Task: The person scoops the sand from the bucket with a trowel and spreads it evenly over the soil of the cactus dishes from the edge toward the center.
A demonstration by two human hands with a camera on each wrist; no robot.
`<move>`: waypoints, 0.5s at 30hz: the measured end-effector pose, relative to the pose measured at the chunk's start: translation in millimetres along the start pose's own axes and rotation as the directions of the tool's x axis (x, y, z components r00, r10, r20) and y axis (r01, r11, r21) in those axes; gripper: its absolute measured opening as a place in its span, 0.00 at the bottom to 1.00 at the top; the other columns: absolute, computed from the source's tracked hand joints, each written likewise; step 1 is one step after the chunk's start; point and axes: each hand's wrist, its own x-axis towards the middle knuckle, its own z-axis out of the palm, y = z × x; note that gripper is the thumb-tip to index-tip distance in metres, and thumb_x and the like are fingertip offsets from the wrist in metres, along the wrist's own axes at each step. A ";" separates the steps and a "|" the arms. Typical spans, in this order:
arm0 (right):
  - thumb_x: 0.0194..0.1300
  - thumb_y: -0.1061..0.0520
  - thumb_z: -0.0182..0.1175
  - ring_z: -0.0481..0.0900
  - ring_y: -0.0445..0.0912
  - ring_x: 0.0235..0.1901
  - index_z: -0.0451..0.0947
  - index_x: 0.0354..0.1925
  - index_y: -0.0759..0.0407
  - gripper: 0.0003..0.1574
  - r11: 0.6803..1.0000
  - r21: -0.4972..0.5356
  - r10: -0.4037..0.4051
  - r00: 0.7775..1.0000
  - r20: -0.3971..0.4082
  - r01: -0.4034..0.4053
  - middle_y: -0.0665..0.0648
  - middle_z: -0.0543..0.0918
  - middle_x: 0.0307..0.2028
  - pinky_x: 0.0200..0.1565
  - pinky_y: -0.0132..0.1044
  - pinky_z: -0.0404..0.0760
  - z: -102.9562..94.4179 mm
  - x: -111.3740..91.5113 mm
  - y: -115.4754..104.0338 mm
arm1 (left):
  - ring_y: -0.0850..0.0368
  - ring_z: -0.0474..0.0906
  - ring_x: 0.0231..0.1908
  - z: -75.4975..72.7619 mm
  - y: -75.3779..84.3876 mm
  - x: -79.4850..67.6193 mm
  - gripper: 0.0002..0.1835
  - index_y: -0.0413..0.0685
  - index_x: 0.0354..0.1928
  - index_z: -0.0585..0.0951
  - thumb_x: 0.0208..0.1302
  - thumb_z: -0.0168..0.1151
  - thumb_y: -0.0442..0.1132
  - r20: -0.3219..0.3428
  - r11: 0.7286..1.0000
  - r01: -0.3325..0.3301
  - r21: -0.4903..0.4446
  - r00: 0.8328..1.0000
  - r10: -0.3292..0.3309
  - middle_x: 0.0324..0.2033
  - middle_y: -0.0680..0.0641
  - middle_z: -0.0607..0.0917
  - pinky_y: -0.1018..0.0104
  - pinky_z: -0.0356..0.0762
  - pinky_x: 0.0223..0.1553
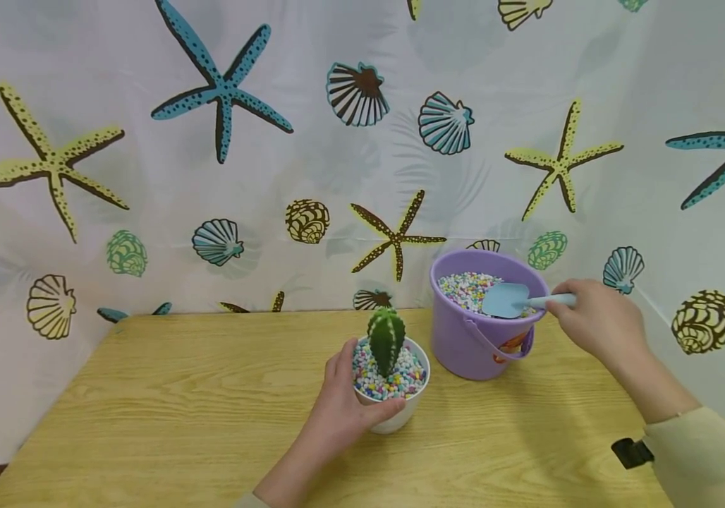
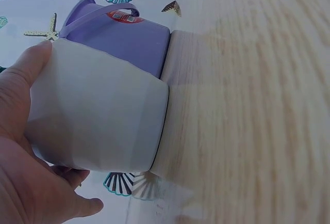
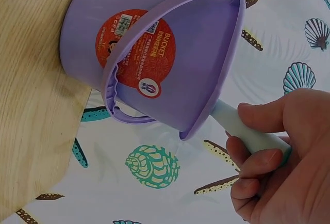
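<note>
A white pot [image 1: 393, 420] stands on the table, holding a green cactus [image 1: 386, 341] among small colored pebbles [image 1: 408, 374]. My left hand [image 1: 341, 411] holds the pot around its near left side, thumb along the front; the left wrist view shows the pot's smooth wall [image 2: 98, 108]. Behind and to the right is a purple bucket [image 1: 464, 353] with more pastel pebbles [image 1: 464, 286] inside. My right hand [image 1: 597, 321] grips the handle of a light blue shovel [image 1: 506, 300], whose blade lies over the pebbles inside the bucket. In the right wrist view, fingers curl round the handle [image 3: 247, 131].
The bucket's handle [image 1: 496, 347] hangs down its front, near a red sticker [image 3: 136, 53]. A wooden table [image 1: 210, 409] extends left and toward me. A white cloth [image 1: 312, 162] printed with starfish and shells rises behind the table and along its sides.
</note>
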 end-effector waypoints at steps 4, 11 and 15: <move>0.80 0.46 0.65 0.80 0.53 0.31 0.89 0.52 0.62 0.21 1.000 -0.002 -0.002 1.000 0.025 0.002 0.61 0.90 0.41 0.28 0.45 0.74 -1.5 3.2 0.5 | 0.29 0.66 0.76 -0.1 0.1 -1.1 0.69 0.47 0.88 0.53 0.55 0.89 0.59 -0.002 1.000 -0.002 -0.007 1.000 0.002 0.80 0.30 0.59 0.31 0.67 0.74; 0.79 0.46 0.65 0.80 0.54 0.34 0.88 0.51 0.60 0.19 1.000 0.010 -0.003 0.998 0.059 0.003 0.60 0.90 0.41 0.30 0.45 0.75 -5.4 7.0 0.1 | 0.29 0.66 0.76 -0.8 1.8 -2.6 0.68 0.48 0.88 0.54 0.55 0.89 0.59 -0.004 1.000 -0.002 -0.010 1.000 0.002 0.79 0.30 0.60 0.31 0.68 0.74; 0.80 0.44 0.65 0.79 0.54 0.33 0.87 0.55 0.61 0.22 1.000 0.014 -0.007 0.995 0.100 0.006 0.62 0.89 0.42 0.31 0.45 0.74 -8.9 9.4 0.9 | 0.30 0.66 0.76 -1.9 3.2 -2.7 0.68 0.48 0.88 0.54 0.55 0.89 0.58 -0.002 1.000 0.001 -0.015 1.000 -0.001 0.80 0.30 0.60 0.32 0.67 0.74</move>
